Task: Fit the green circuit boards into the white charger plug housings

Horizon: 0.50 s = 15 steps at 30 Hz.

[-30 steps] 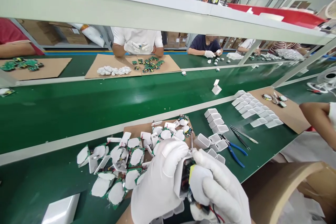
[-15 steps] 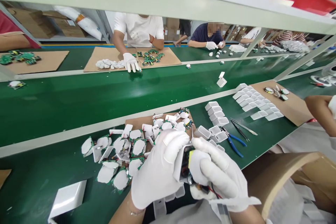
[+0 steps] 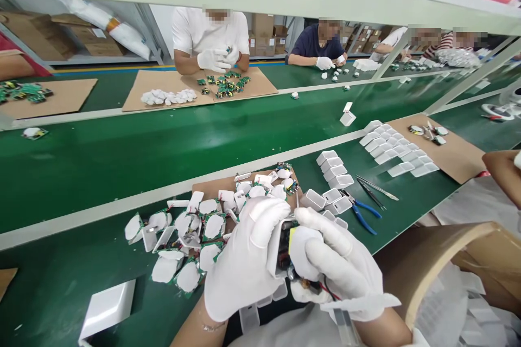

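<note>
My left hand (image 3: 244, 263), in a white glove, is closed around a white plastic housing (image 3: 275, 254). My gloved right hand (image 3: 350, 260) grips a circuit board (image 3: 284, 249) that sits partly inside the housing's open side. A round white pad (image 3: 305, 252) and yellow tape show on the board, and red and black wires trail below it. A flat white piece lies across my right wrist. To the left of my hands is a heap of boards with white pads (image 3: 214, 226), partly hidden by my left hand.
Right of my hands lie blue-handled pliers (image 3: 363, 219), tweezers (image 3: 370, 193) and rows of white housings (image 3: 336, 171). A large white cover (image 3: 109, 306) lies at lower left. A round cardboard container (image 3: 443, 260) stands at lower right. Co-workers sit across the green belt (image 3: 163, 146).
My hands keep the same hold on the housing and board, with almost no movement. Across the belt, a co-worker's hand has drawn back from the cardboard edge toward the other hand.
</note>
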Each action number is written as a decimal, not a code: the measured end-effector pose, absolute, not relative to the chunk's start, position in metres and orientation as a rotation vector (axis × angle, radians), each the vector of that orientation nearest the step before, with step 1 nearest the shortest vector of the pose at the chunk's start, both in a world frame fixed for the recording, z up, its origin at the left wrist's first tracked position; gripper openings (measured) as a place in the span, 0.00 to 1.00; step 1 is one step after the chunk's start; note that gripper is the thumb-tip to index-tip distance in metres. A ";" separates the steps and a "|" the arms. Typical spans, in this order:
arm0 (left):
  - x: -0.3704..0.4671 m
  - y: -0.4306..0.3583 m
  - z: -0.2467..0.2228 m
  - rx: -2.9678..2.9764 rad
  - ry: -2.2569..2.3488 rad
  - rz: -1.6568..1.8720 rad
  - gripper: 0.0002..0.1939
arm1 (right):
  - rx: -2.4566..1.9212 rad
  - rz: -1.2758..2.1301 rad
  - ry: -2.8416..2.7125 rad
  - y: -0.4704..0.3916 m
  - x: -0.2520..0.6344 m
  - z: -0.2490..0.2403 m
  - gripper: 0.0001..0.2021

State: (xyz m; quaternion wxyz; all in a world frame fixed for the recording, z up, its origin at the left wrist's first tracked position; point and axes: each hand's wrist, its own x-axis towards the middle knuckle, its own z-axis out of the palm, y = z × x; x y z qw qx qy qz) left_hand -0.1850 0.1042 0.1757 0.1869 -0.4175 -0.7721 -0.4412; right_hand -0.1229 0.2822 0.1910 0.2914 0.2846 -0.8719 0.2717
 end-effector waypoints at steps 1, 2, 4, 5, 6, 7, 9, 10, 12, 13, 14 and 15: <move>-0.185 0.104 0.176 -1.174 -2.179 -1.241 0.29 | 0.770 0.716 -2.298 0.282 -0.123 0.193 0.22; -0.185 0.104 0.176 -1.171 -2.182 -1.238 0.29 | 0.783 0.710 -2.267 0.282 -0.124 0.194 0.20; -0.185 0.105 0.176 -1.166 -2.185 -1.232 0.29 | 0.793 0.705 -2.232 0.283 -0.124 0.197 0.21; -0.185 0.105 0.177 -1.167 -2.187 -1.232 0.28 | 0.797 0.706 -2.227 0.283 -0.125 0.197 0.22; -0.186 0.105 0.177 -1.170 -2.189 -1.231 0.28 | 0.796 0.709 -2.234 0.283 -0.125 0.197 0.22; -0.186 0.105 0.177 -1.175 -2.190 -1.230 0.28 | 0.795 0.706 -2.236 0.283 -0.125 0.196 0.22; -0.186 0.106 0.177 -1.191 -2.187 -1.223 0.29 | 0.803 0.687 -2.240 0.284 -0.124 0.194 0.21; -0.186 0.106 0.178 -1.196 -2.185 -1.220 0.29 | 0.806 0.677 -2.239 0.284 -0.124 0.193 0.19; -0.187 0.106 0.178 -1.200 -2.181 -1.222 0.29 | 0.803 0.661 -2.235 0.284 -0.123 0.192 0.17; -0.187 0.106 0.178 -1.199 -2.178 -1.227 0.29 | 0.799 0.657 -2.236 0.283 -0.123 0.192 0.17; -0.187 0.106 0.178 -1.199 -2.176 -1.229 0.28 | 0.788 0.660 -2.238 0.283 -0.123 0.192 0.18; -0.187 0.106 0.178 -1.197 -2.177 -1.230 0.28 | 0.781 0.665 -2.239 0.283 -0.122 0.193 0.19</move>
